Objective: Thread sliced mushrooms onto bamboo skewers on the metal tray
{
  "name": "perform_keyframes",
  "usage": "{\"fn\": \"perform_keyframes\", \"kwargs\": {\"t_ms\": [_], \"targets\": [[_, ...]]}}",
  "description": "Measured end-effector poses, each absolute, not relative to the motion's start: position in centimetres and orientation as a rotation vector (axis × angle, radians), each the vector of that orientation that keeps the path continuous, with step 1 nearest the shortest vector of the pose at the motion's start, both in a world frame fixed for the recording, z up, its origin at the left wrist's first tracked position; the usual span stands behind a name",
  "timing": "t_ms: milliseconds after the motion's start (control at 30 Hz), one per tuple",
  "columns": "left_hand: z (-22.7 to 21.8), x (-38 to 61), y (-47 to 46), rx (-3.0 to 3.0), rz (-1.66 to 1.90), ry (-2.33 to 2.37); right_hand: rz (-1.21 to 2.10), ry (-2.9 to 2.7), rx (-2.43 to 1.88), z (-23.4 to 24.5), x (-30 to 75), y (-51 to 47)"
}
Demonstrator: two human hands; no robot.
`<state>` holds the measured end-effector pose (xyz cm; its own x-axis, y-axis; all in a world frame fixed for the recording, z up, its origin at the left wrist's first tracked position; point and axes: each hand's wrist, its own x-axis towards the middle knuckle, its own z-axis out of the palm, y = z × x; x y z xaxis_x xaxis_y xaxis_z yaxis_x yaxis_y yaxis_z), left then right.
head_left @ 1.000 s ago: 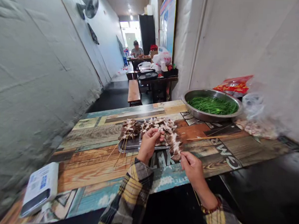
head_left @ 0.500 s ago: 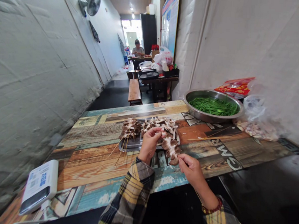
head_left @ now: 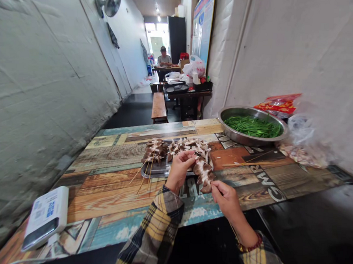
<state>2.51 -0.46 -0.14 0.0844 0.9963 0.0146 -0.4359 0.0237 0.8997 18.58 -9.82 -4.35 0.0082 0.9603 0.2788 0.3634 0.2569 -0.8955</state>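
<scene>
My right hand [head_left: 225, 198] is closed around the near end of a skewer of mushrooms [head_left: 204, 175], its bare stick running back under my palm. Brown caps and pale stems are bunched along the skewer, which points away to the left. At its far end my left hand [head_left: 179, 169] is pinched on a piece of mushroom, mostly hidden by the fingers. Just beyond lies a clear plastic tray [head_left: 159, 171] with loose torn mushrooms [head_left: 190, 145]. Several loaded mushroom skewers [head_left: 155, 148] rest on the tray's left side, their bamboo ends toward me.
Bare bamboo skewers [head_left: 248, 164] lie right of the tray. Behind them stand a steel basin [head_left: 253, 140] of green chives and plastic bags [head_left: 306, 148] against the wall. A white boxlike device [head_left: 46, 217] with a cable sits front left. A person [head_left: 164, 59] sits at a far table.
The view has shifted slightly. My left fingertips have closed in against the far end of the skewer; my right hand keeps its grip on the near end.
</scene>
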Motion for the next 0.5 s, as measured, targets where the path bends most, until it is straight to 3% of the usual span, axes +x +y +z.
{"fn": "perform_keyframes", "kwargs": {"t_ms": [500], "targets": [[-0.23, 2.87, -0.51, 0.880, 1.351, 0.784, 0.747, -1.557, -1.287, -4.53, 19.02, -9.88]]}}
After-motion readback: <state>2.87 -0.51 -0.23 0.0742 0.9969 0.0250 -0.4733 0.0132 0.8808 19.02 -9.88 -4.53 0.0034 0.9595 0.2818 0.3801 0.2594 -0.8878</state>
